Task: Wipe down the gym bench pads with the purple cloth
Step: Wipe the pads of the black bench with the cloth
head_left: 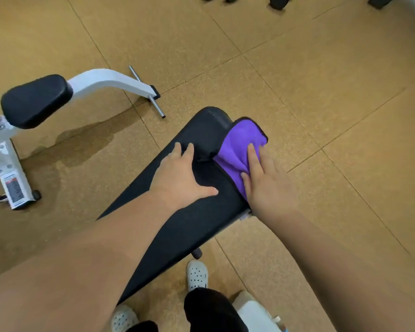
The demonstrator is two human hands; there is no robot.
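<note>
Our left hand (pixel 185 178) lies flat, fingers spread, on the black bench pad (pixel 192 226). Our right hand (pixel 266 188) presses the purple cloth (pixel 240 144) with straight fingers against the pad's right edge.

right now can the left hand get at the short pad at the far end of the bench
Probably yes: the left hand lies flat on the long pad, its fingers right beside the short pad, nothing between.
</note>
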